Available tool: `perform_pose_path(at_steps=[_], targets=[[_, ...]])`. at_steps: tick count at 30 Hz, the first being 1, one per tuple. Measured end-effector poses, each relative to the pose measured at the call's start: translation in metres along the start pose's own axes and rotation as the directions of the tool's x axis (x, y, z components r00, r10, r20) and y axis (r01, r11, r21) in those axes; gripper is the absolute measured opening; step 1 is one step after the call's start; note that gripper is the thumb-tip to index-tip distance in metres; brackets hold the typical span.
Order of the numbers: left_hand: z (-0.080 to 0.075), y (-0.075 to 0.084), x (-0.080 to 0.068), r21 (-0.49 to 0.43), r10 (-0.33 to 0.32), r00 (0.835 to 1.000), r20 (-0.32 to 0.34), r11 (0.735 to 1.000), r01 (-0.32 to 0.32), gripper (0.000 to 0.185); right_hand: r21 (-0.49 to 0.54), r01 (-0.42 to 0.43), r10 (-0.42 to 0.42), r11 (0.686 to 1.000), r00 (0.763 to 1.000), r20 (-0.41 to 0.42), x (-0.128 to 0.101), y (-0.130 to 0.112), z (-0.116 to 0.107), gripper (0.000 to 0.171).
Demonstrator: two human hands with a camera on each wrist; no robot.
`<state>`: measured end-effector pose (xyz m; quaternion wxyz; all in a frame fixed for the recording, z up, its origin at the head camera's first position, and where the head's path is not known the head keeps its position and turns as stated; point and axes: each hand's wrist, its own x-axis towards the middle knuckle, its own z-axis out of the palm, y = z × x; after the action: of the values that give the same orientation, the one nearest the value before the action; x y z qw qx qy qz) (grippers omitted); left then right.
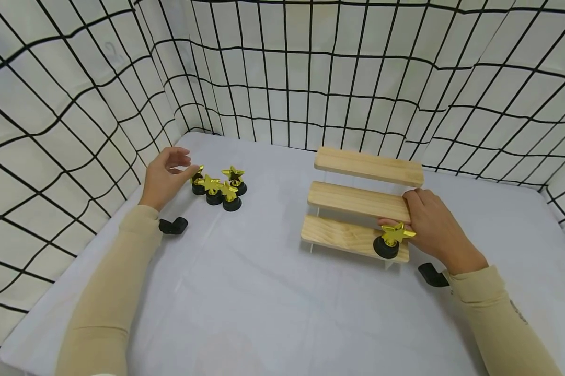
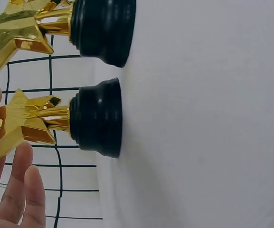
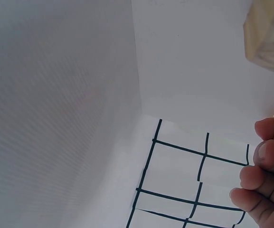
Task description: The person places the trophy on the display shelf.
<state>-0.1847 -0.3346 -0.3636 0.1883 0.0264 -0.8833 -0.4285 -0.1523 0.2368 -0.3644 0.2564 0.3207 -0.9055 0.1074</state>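
Head view: right hand point(image 1: 433, 224) pinches one star trophy point(image 1: 389, 241) on wooden stand's point(image 1: 338, 235) lowest step (right end); left hand point(image 1: 162, 175), fingers apart, nears four remaining trophies point(image 1: 218, 186).

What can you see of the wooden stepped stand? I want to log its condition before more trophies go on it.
The wooden stepped stand has three pale, unfinished-looking planks rising toward the back wall, apparently on clear supports. It stands upright on the white table, right of centre. One gold star trophy on a black base sits at the right end of the lowest step. The right hand rests against the middle step beside that trophy. The other two steps are bare.
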Motion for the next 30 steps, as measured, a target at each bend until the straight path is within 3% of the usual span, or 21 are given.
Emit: perform_pose_path(at_steps=[4, 10, 15, 21, 30], targets=[[0.001, -0.004, -0.001, -0.016, -0.006, 1.000, 0.008, 1.000, 0.006, 0.048, -0.004, 0.034, -0.034, 0.999, 0.999, -0.037, -0.001, 0.000, 0.002, 0.090], [0.002, -0.011, -0.003, -0.034, -0.014, 1.000, 0.029, 0.999, 0.014, 0.049, 0.007, 0.018, -0.018, 1.000, 0.999, -0.033, -0.001, 0.000, 0.001, 0.090], [0.005, -0.019, -0.006, -0.041, -0.040, 0.995, 0.094, 0.998, 0.044, 0.052, 0.011, 0.002, -0.001, 1.000, 1.000, -0.008, -0.002, -0.001, 0.001, 0.091], [0.006, -0.029, -0.008, -0.008, -0.090, 0.977, 0.195, 0.996, 0.093, 0.060, 0.009, -0.025, 0.025, 1.000, 0.999, 0.040, -0.002, 0.000, 0.001, 0.093], [0.009, -0.031, -0.007, 0.009, -0.079, 0.968, 0.240, 0.997, 0.079, 0.064, 0.010, -0.064, 0.063, 0.998, 0.994, 0.086, -0.002, 0.000, -0.003, 0.083]])
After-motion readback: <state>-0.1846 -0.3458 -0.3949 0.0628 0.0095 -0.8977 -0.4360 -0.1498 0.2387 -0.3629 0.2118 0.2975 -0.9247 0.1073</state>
